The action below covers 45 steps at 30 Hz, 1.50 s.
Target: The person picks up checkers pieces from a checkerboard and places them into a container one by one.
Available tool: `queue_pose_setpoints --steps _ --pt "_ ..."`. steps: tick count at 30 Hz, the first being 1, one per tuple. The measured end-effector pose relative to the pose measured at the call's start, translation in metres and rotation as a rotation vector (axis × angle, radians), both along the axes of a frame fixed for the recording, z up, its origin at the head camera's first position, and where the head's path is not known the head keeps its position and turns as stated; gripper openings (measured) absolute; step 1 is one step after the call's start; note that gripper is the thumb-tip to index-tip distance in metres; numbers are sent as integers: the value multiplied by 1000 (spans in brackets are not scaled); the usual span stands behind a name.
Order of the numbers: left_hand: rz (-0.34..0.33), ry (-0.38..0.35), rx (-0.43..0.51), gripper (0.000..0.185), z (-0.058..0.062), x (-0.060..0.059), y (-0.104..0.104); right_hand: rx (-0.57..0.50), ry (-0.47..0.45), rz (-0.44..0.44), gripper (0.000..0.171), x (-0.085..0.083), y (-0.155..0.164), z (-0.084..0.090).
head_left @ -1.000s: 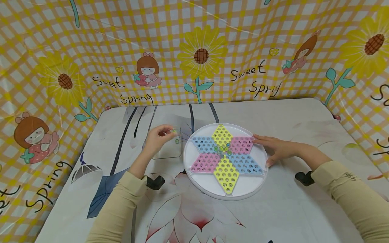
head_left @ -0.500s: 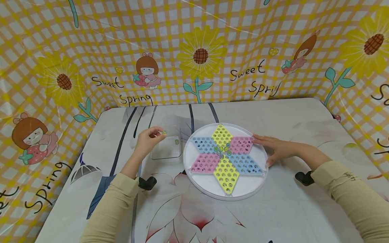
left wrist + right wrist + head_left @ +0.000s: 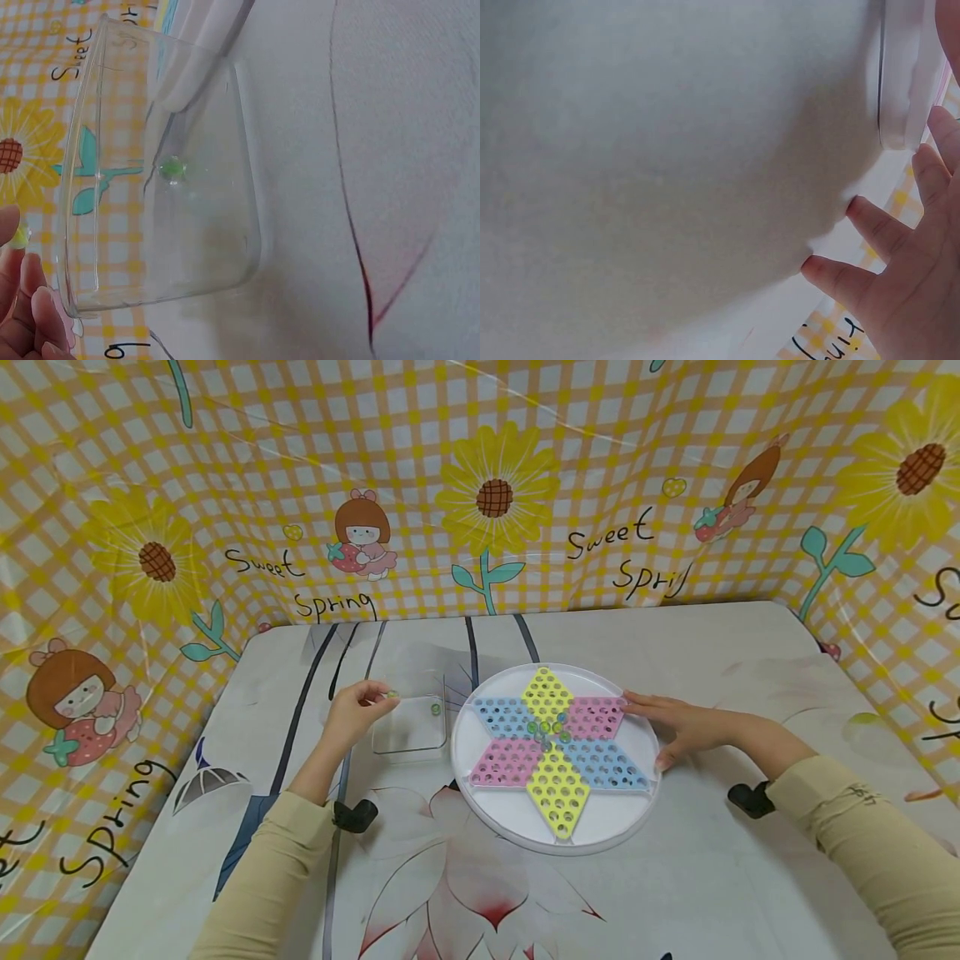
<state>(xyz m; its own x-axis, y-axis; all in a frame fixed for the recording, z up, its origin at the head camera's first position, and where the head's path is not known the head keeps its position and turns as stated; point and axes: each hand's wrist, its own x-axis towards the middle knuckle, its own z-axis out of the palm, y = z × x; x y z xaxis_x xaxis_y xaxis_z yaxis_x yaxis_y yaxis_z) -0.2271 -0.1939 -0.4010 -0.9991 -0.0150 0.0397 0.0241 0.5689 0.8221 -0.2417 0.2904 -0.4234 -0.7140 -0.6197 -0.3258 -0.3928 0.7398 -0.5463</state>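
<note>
Between thumb and fingertip my left hand (image 3: pixel 358 710) pinches a yellow-green marble (image 3: pixel 20 238), held at the left rim of a clear plastic box (image 3: pixel 409 748). Inside that box lies one green marble (image 3: pixel 173 168). My right hand (image 3: pixel 693 727) rests with spread fingers against the right edge of a round white Chinese checkers board (image 3: pixel 487 810). The board bears a star of yellow, pink and blue perforated sections. Several greenish and bluish marbles (image 3: pixel 545 727) sit around its centre.
Under everything is a table (image 3: pixel 645 902) covered in a pale cloth printed with a lotus and dark stems. A yellow checked curtain (image 3: pixel 420 460) with sunflowers encloses the back and sides. Black wrist cameras (image 3: pixel 356 816) sit at both sleeves.
My left hand has moved left from above the box to its left rim, keeping the marble pinched. The right hand and the board have stayed put.
</note>
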Motion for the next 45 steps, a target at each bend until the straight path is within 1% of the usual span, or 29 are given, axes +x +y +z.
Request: queue_pose_setpoints --steps 7,12,18,24,28,32,36,41,45 --pt "-6 -13 10 29 0 2 -2 1 0 2 99 1 0 1" --pt "-9 -10 16 31 1 1 0 -6 1 5 99 0 0 0" --pt "-37 2 26 30 7 -1 9 -5 8 15 100 -1 0 -1" --pt "-92 19 34 27 15 -3 27 -6 4 14 100 0 1 0" --pt "-133 38 38 28 18 -6 44 -9 8 20 100 -1 1 0" --pt "-158 38 46 29 20 -7 60 -17 5 20 99 -1 1 0" --pt "-184 32 55 31 17 -10 74 -7 6 17 100 -2 1 0" --pt "-228 13 96 30 14 -10 90 -5 2 11 100 -1 1 0" --pt "-264 11 81 26 8 -10 101 -4 2 9 100 -1 0 0"
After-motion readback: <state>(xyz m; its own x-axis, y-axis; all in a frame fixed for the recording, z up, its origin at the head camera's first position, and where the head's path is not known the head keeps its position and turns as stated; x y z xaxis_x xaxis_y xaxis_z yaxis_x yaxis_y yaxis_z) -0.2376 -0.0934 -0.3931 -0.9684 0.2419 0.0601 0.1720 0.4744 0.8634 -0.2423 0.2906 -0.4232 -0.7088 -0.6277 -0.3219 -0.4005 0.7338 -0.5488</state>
